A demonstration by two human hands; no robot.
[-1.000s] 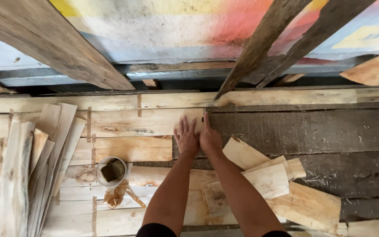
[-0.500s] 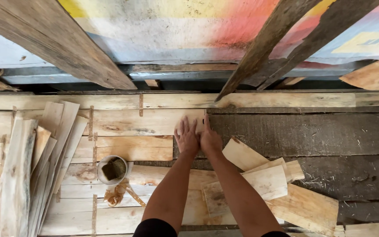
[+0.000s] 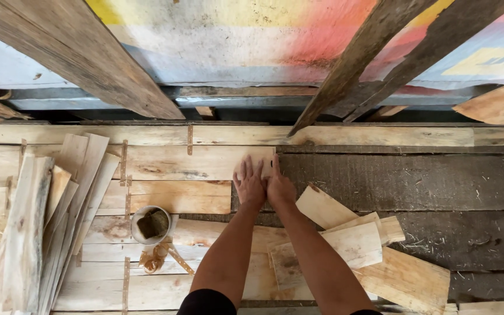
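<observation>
Both hands lie side by side, palms down, on the right end of a pale veneer sheet (image 3: 196, 161) laid flat on the bench (image 3: 403, 181); the left hand (image 3: 249, 184) has its fingers (image 3: 245, 169) spread and flat on the wood, its grip pinching nothing; the right hand (image 3: 279, 185) sits touching the left, fingers pointing away and pressed on the sheet's right edge where pale wood meets the dark bare board, its grip likewise flat and closed on nothing; the sheet lies in the second row from the far edge, beside other pale sheets joined by strips of tape (image 3: 124, 163); just right of the right forearm lies a loose heap of veneer offcuts (image 3: 357, 242); left of the left forearm stands a small white cup (image 3: 150, 224) holding a dark sponge; at the far left rests a stack of narrow veneer strips (image 3: 48, 221); weathered planks (image 3: 83, 52) lean above.
</observation>
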